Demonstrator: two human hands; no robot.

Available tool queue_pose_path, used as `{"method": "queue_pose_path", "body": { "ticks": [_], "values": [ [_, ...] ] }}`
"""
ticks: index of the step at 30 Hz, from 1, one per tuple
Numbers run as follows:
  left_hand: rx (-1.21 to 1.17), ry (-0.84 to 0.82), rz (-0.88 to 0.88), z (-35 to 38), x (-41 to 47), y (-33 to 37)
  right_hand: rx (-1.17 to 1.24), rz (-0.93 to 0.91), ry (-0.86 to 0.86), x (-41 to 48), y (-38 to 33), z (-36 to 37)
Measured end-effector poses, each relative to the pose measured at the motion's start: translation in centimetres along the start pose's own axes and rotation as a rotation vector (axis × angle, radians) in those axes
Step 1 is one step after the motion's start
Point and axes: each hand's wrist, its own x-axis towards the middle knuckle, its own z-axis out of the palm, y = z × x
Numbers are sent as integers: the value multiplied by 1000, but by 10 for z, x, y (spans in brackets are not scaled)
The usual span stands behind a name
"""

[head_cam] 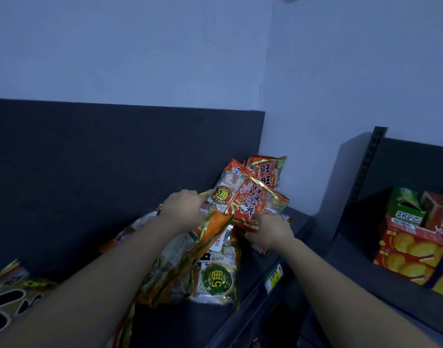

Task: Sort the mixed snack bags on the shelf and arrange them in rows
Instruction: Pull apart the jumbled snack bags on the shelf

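A pile of snack bags lies on the dark shelf (298,222). My right hand (270,232) grips the lower edge of a red snack bag (250,204) with gold trim, held tilted above the pile. My left hand (185,209) holds the edge of a red and clear bag (225,187) with a round green label, just left of the red one. Another red bag (265,172) stands behind them against the wall. Orange and white bags (215,277) with green round labels lie under my forearms. A gold and black bag (12,295) sits at the far left.
The shelf's dark back panel (115,159) rises behind the pile. A price tag (274,277) hangs on the shelf's front rail. To the right, a second shelf holds a red cookie box (411,254), a green bag (406,207) and other boxes.
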Motion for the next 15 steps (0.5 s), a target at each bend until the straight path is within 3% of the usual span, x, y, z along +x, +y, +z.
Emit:
{"method": "queue_pose_path", "body": {
  "ticks": [8, 15],
  "values": [
    [-56, 14, -37, 38, 66, 12, 122, 14, -52, 55, 31, 19],
    [-49, -170, -295, 58, 127, 30, 216, -104, -146, 109, 62, 17]
  ]
}}
